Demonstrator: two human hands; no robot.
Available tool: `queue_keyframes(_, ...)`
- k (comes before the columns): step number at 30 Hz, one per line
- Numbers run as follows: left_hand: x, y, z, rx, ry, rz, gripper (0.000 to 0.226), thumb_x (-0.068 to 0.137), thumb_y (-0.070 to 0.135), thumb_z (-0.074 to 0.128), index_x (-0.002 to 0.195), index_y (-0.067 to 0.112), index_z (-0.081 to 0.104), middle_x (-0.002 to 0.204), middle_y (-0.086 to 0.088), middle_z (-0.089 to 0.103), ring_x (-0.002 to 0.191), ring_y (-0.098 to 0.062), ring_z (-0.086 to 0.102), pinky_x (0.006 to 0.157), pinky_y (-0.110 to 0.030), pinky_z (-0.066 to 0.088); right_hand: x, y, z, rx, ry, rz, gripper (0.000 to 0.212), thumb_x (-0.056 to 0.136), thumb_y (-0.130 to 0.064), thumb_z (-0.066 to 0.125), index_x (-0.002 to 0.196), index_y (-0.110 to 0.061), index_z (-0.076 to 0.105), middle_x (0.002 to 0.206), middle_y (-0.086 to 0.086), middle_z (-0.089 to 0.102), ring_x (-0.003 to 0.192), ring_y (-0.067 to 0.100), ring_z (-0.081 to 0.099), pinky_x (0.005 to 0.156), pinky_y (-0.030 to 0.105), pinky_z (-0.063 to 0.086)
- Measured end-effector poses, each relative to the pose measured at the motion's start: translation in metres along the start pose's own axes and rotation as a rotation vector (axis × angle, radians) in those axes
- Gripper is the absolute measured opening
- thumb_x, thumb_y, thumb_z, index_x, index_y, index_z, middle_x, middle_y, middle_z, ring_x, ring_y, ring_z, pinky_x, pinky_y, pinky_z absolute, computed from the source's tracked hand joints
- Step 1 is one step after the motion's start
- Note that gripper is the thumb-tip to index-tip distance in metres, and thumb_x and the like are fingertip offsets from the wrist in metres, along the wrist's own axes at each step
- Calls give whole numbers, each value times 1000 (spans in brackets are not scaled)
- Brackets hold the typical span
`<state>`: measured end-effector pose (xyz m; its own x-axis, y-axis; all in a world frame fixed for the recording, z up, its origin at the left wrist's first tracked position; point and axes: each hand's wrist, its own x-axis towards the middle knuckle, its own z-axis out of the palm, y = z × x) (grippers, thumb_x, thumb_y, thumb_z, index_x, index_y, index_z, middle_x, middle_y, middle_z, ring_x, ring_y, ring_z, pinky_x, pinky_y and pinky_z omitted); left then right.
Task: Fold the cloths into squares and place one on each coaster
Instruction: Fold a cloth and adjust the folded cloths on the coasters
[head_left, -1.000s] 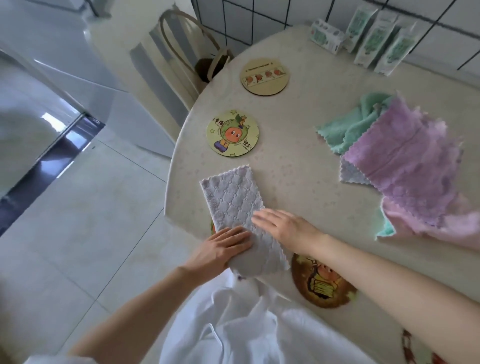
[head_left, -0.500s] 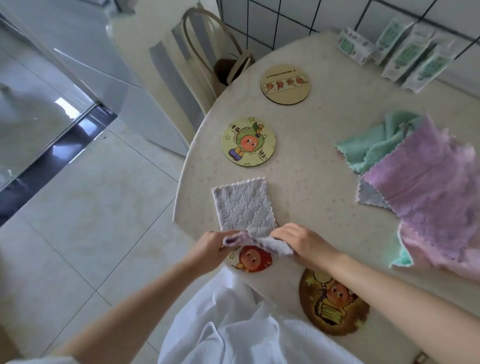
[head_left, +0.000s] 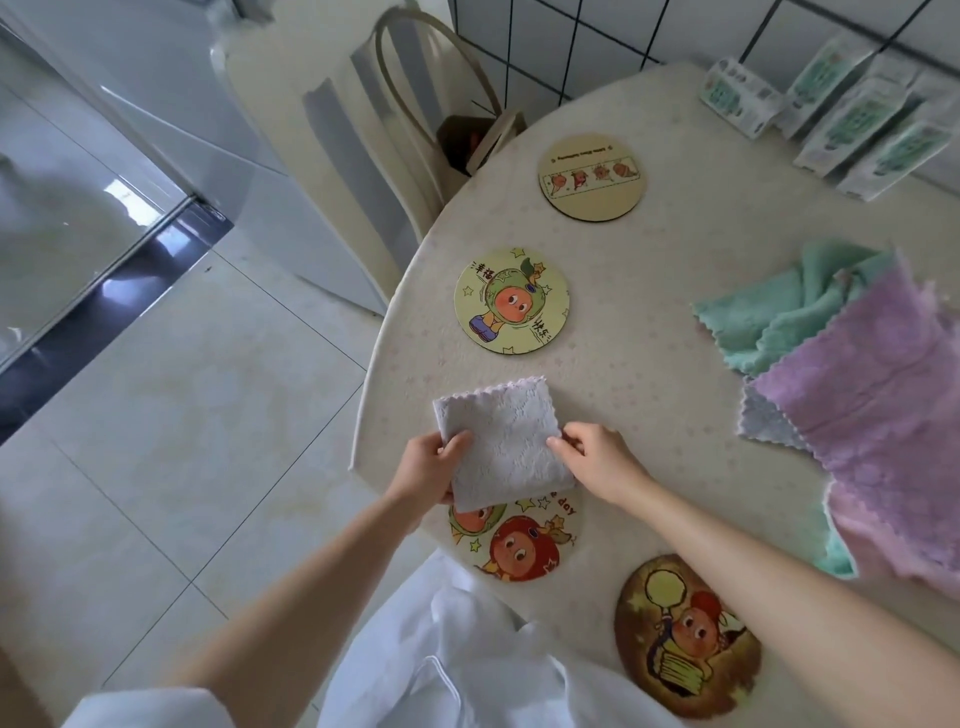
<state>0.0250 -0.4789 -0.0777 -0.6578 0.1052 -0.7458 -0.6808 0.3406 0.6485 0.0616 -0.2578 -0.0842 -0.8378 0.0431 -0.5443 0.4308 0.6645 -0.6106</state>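
**Head view**

1. Writing. The coaster with the red-faced figure (head_left: 519, 545), directly nearer than the grey cloth (head_left: 504, 441), shows the letters "day" at its far right rim. The yellow coaster with a green-helmeted figure (head_left: 511, 301), just beyond the grey cloth, carries Chinese characters at upper left and lower right. The tan coaster (head_left: 591, 176), farther beyond the grey cloth, has a strip of four small figures under a line of print too small to read. The green-and-white packs (head_left: 857, 119), far right of the grey cloth against the tiled wall, are printed but illegible.

2. Task item. The grey cloth is folded to a near square, with an embossed pattern and scalloped edges. Its near edge covers the far part of the red-faced coaster. The left hand (head_left: 428, 467) grips its left edge, thumb on top and fingers underneath. The right hand (head_left: 597, 460) pinches its right edge with curled fingertips.

3. Other cloths. To the right of the grey cloth lie a purple cloth (head_left: 872, 410), a green cloth (head_left: 769, 317) and a pink cloth (head_left: 893, 525), unfolded and overlapping.

4. Edges and room. The grey cloth sits just beside the curved left edge of the worktop (head_left: 649, 291). Bare worktop lies between the grey cloth and the purple cloth. A brown coaster (head_left: 685, 636) lies nearer and to the right of the grey cloth, uncovered.
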Motion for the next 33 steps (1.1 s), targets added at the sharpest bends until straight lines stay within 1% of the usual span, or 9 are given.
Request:
queue_keyframes(8, 5, 3, -1, -54, 72, -67, 27, 95, 34, 54, 95, 9, 65, 92, -12, 70, 74, -26, 71, 59, -42, 60, 6, 0, 6, -68, 49, 74, 41, 93, -39, 49, 61, -18, 35, 54, -3, 39, 51, 14, 38, 53, 28, 29)
queue_keyframes(11, 4, 2, -7, 240, 257, -8, 30, 92, 41, 56, 92, 12, 61, 87, -4, 71, 64, -20, 69, 59, -39, 60, 6, -5, 6, -99, 61, 106, 40, 94, -39, 48, 61, -18, 36, 56, -3, 41, 54, 16, 41, 53, 29, 31)
queue_keyframes(15, -1, -15, -14, 920, 477, 561, 34, 91, 42, 52, 118, 20, 53, 103, 7, 57, 89, -17, 56, 72, -36, 52, -4, -13, 11, -235, 159, 115, 29, 94, -48, 43, 87, -20, 47, 75, -4, 57, 66, 19, 56, 55, 30, 42)
queue_keyframes(17, -2, -22, -8, 1075, 368, 843, 43, 93, 43, 45, 129, 20, 50, 120, 0, 57, 108, -21, 53, 86, -40, 51, -10, -18, 18, -283, 225, 102, 38, 92, -54, 44, 109, -20, 43, 97, -4, 58, 78, 19, 59, 59, 30, 47)
queue_keyframes(19, 2, -33, 0, 1201, 201, 955, 49, 96, 42, 41, 140, 23, 42, 141, 0, 48, 132, -25, 42, 106, -47, 40, -13, -21, 26, -305, 254, 82, 55, 88, -58, 47, 123, -18, 35, 115, 1, 53, 90, 20, 58, 64, 31, 49)
queue_keyframes(22, 7, -44, 4, 1297, 105, 904, 54, 98, 47, 29, 149, 29, 25, 156, 4, 25, 146, -25, 16, 117, -50, 18, -15, -22, 34, -353, 264, 75, 65, 85, -59, 52, 129, -16, 30, 124, 6, 49, 99, 22, 55, 69, 33, 51)
queue_keyframes(25, 8, -48, -2, 1326, 120, 810, 57, 97, 52, 22, 151, 33, 16, 158, 6, 16, 147, -24, 8, 116, -53, 14, -15, -21, 32, -360, 259, 82, 61, 85, -54, 56, 126, -14, 34, 124, 6, 49, 99, 22, 56, 69, 34, 52)
queue_keyframes(29, 3, -49, -7, 1265, 200, 727, 54, 97, 46, 26, 149, 31, 25, 157, 5, 21, 146, -24, 13, 116, -51, 16, -15, -22, 29, -306, 257, 95, 50, 86, -46, 60, 117, -13, 41, 117, 7, 52, 93, 22, 56, 69, 35, 52)
queue_keyframes(33, -4, -50, -7, 1097, 297, 639, 51, 95, 33, 49, 144, 22, 40, 152, -1, 34, 140, -32, 30, 110, -48, 30, -18, -22, 28, -213, 237, 135, 43, 88, -38, 61, 116, -11, 45, 115, 7, 52, 92, 22, 56, 73, 35, 52)
